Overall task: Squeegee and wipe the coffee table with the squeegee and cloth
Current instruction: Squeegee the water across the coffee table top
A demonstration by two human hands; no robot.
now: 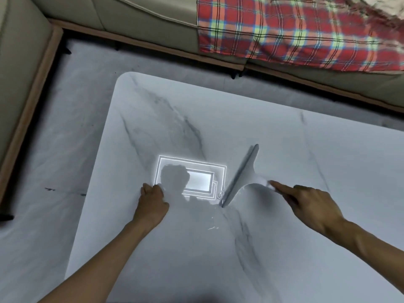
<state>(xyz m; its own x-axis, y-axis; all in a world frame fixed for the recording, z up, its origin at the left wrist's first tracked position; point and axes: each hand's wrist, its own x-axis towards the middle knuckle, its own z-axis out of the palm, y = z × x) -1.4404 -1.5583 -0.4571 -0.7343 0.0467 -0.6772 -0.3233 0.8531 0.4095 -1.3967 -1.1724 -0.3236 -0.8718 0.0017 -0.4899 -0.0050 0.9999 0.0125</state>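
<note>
Squeegeeing seems underway: right hand [310, 204] fingers [282, 187] pinch the squeegee [240, 176] mid-surface [295, 254], droplets [213, 227] nearby; left hand [153, 202] curled, cloth unseen.

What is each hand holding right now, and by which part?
The right hand holds the squeegee by the end of its handle, index finger along it. The left hand is curled on the table; whether it holds anything cannot be told.
</note>
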